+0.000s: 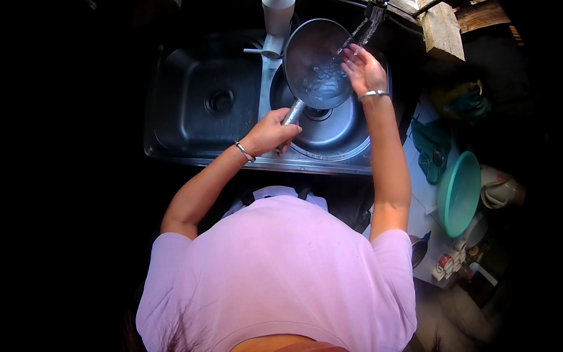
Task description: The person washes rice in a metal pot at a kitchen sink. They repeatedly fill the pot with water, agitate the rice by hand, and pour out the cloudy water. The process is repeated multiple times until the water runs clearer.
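Note:
My left hand [273,132] grips the metal handle [294,112] of a round, deep pan [308,48], which is tilted over the round basin [325,134] of a steel double sink. Water [327,83] swirls in the lower part of the pan. A running tap [376,11] pours a stream over the pan's right rim. Beside that rim my right hand [363,70] is held under the stream, fingers loosely apart and nothing in them. Whether its fingertips touch the rim I cannot tell.
A square basin [184,105] lies to the left. Behind the divider stands a white plastic container [278,22]. On the tiled surface at right are a green cloth [431,149], a turquoise bowl [459,193] and several small items. A wooden beam [442,33] juts in at upper right.

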`<action>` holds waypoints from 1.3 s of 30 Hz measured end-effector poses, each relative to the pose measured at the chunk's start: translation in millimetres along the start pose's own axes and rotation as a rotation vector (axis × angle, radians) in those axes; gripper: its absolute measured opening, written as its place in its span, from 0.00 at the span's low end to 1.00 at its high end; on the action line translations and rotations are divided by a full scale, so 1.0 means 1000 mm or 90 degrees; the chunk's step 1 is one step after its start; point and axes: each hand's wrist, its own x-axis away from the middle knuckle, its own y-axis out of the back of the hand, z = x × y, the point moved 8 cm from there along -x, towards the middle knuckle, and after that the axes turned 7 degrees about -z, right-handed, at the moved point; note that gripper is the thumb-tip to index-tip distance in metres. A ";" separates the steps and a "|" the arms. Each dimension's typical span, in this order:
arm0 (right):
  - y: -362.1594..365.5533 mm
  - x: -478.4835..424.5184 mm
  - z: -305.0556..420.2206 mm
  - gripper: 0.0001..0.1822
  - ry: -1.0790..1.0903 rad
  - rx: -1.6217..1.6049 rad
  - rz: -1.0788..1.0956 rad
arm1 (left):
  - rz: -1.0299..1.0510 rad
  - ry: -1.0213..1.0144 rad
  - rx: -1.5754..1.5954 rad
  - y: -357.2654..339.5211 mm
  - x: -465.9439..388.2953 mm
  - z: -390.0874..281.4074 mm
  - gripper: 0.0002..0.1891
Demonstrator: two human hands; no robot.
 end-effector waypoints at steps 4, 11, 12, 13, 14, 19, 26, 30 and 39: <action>0.037 0.023 0.011 0.13 0.125 0.081 -0.047 | 0.007 0.014 0.038 0.000 0.002 0.001 0.07; -0.063 0.089 0.010 0.09 0.539 0.489 0.103 | 0.033 0.022 0.084 -0.002 -0.001 0.011 0.07; -0.100 0.107 0.012 0.10 0.655 0.582 0.152 | 0.038 0.031 0.089 -0.004 -0.002 0.014 0.06; -0.129 0.111 0.002 0.11 0.767 0.585 0.213 | 0.048 0.039 0.092 -0.007 -0.004 0.016 0.06; -0.155 0.114 -0.016 0.11 0.797 0.641 0.280 | 0.055 0.040 0.088 -0.009 -0.002 0.020 0.06; -0.225 0.035 -0.141 0.16 0.779 1.244 0.286 | 0.059 0.012 0.053 -0.011 0.004 0.020 0.07; -0.220 0.027 -0.127 0.14 0.627 1.131 0.252 | 0.068 0.035 0.024 -0.011 0.004 0.021 0.09; -0.207 0.047 -0.093 0.11 0.663 0.831 0.185 | 0.073 0.041 0.065 -0.012 0.002 0.021 0.08; 0.001 0.109 0.028 0.12 0.585 0.334 -0.143 | 0.026 0.035 0.039 0.003 0.016 0.010 0.06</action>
